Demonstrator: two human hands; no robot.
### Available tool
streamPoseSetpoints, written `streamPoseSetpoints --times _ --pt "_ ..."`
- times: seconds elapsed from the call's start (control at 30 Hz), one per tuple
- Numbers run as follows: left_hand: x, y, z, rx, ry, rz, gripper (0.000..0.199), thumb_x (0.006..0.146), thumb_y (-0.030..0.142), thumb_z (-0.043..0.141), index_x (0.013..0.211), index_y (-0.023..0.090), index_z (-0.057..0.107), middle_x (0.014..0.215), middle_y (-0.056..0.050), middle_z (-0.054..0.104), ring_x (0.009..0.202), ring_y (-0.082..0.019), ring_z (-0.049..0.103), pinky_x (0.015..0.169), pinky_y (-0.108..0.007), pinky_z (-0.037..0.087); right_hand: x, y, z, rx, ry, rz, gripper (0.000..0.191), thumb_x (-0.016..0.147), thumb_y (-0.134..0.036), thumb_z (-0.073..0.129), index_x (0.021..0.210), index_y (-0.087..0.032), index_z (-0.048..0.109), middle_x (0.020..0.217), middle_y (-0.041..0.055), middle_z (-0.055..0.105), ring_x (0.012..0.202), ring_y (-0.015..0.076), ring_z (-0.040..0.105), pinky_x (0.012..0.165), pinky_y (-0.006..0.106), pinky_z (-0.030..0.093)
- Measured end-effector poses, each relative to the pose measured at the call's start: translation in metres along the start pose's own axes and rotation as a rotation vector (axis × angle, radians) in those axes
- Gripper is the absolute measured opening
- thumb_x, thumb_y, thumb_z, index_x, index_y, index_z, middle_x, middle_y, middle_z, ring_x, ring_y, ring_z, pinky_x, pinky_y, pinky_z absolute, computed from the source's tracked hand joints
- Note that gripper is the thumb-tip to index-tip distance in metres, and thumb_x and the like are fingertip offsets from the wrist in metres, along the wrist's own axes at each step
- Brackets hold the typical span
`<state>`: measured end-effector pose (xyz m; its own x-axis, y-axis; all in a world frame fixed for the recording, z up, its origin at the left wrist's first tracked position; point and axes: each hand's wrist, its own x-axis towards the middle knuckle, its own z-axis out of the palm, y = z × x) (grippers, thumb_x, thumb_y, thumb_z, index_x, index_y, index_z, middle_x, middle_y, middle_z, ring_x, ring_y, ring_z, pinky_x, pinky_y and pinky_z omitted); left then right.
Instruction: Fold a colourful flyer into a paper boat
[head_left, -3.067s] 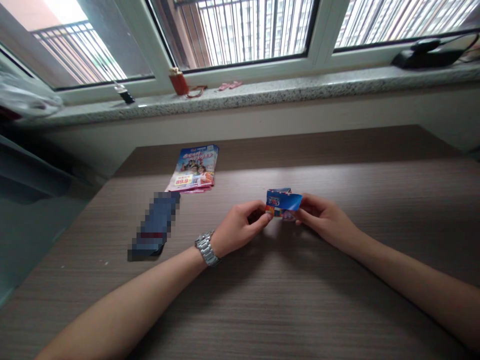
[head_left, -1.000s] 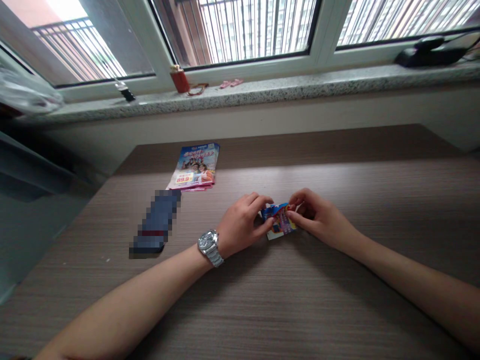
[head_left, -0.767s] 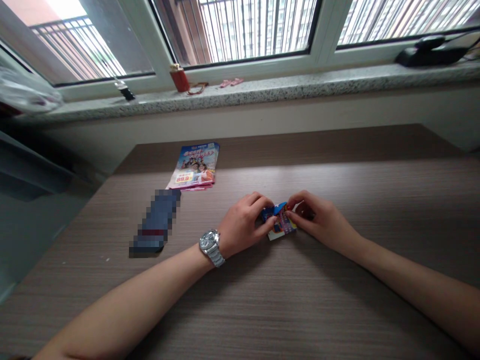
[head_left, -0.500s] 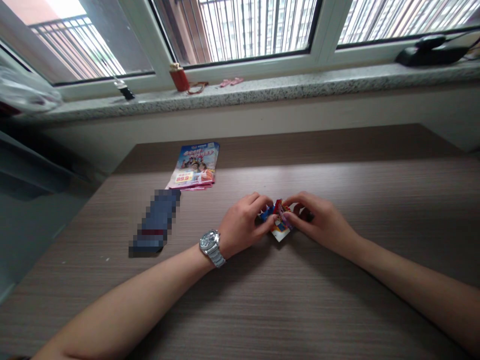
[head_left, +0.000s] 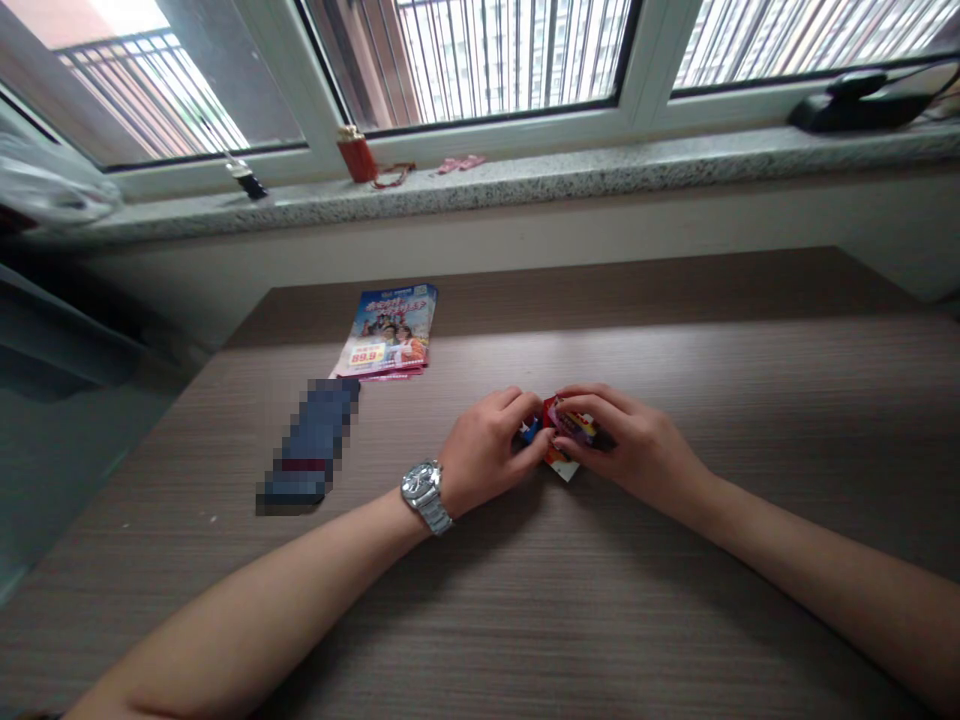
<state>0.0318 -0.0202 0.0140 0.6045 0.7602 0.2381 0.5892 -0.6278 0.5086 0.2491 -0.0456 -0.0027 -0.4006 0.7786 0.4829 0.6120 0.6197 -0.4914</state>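
A small piece of folded, colourful printed paper (head_left: 571, 424) is between my hands, low over the table. It shows red, yellow, purple and blue print with a white corner at the bottom. My left hand (head_left: 495, 440), with a metal watch (head_left: 424, 490) on the wrist, pinches its left side between thumb and fingers. On the other side, the thumb and fingers of my right hand (head_left: 630, 435) close on the upper right part of the paper. My fingers cover much of it, so its full shape is hidden.
A stack of printed flyers (head_left: 388, 330) lies toward the back left of the wooden table (head_left: 480, 620). Nearer me is a pixelated dark blue object (head_left: 311, 445). The stone windowsill (head_left: 555, 190) holds a red lighter-like item (head_left: 357, 155) and a black device (head_left: 859, 105).
My right fingers have shifted left over the paper and flattened against it, turning its printed flap to the right. My left hand has hardly moved.
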Motion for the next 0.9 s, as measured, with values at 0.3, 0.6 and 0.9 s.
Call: streamPoseSetpoints --times 0.3,0.6,0.9 --pt "0.0003 -0.0001 0.0032 -0.118 0.013 -0.023 0.011 0.096 0.026 0.055 0.102 0.019 0.06 0.102 -0.006 0.058 0.089 -0.017 0.058 0.083 -0.03 0.049 0.0009 -0.0011 -0.0009 -0.108 0.035 -0.085 0.023 0.093 -0.021 0.062 0.116 -0.021 0.061 0.123 0.0116 0.07 0.106 0.0237 0.069 0.092 0.039 0.057" --pt "0.0007 0.0016 0.003 -0.137 0.039 -0.026 0.01 0.096 0.027 0.055 0.097 0.019 0.059 0.098 -0.005 0.057 0.087 -0.017 0.058 0.08 -0.03 0.05 -0.0009 -0.0027 -0.0053 -0.233 -0.048 -0.16 0.036 0.097 -0.016 0.052 0.132 -0.021 0.057 0.133 0.0122 0.067 0.112 0.0257 0.069 0.096 0.043 0.057" --pt "0.0011 0.0021 0.0034 -0.141 0.025 -0.012 0.009 0.096 0.025 0.054 0.098 0.018 0.059 0.099 -0.005 0.057 0.087 -0.017 0.058 0.081 -0.03 0.049 -0.0008 -0.0021 -0.004 -0.269 -0.045 -0.173 0.032 0.097 -0.017 0.053 0.128 -0.021 0.059 0.133 0.0119 0.067 0.109 0.0248 0.07 0.094 0.04 0.058"
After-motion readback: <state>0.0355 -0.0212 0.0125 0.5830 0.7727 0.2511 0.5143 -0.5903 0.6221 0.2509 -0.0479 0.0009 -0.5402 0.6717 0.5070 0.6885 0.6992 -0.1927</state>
